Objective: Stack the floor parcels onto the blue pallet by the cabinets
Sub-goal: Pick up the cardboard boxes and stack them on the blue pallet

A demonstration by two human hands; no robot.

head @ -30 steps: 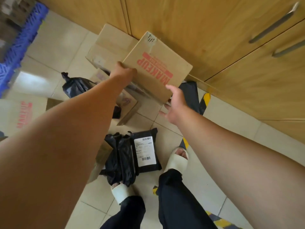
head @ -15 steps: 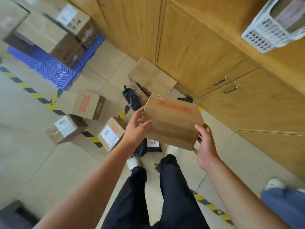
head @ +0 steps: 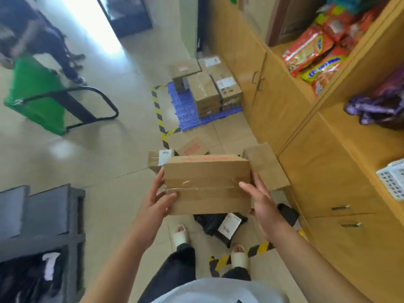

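Box point(head: 207, 184) of brown cardboard, taped across its upper face and printed red along the far edge, is held clear of the floor point(head: 109, 160) in front of the person. Left hand point(head: 156, 202) grips its left end, thumb on top. The right hand point(head: 262, 206) grips the right end likewise.

On the floor beneath lies a black bag parcel point(head: 209, 221) bearing a white label. Just beyond the held box are three more: a labelled box point(head: 154, 160), a red-printed box point(head: 192, 147) and a plain box point(head: 269, 169) close to the cabinets point(head: 284, 110).

Further on, the blue pallet point(head: 185, 114) sits at the cabinets' foot, bordered by yellow-black tape point(head: 161, 121). Stacked boxes point(head: 209, 90) occupy its far and cabinet-side edges, and blue shows at its near left corner.

A green trolley point(head: 32, 95) stands well apart, left.
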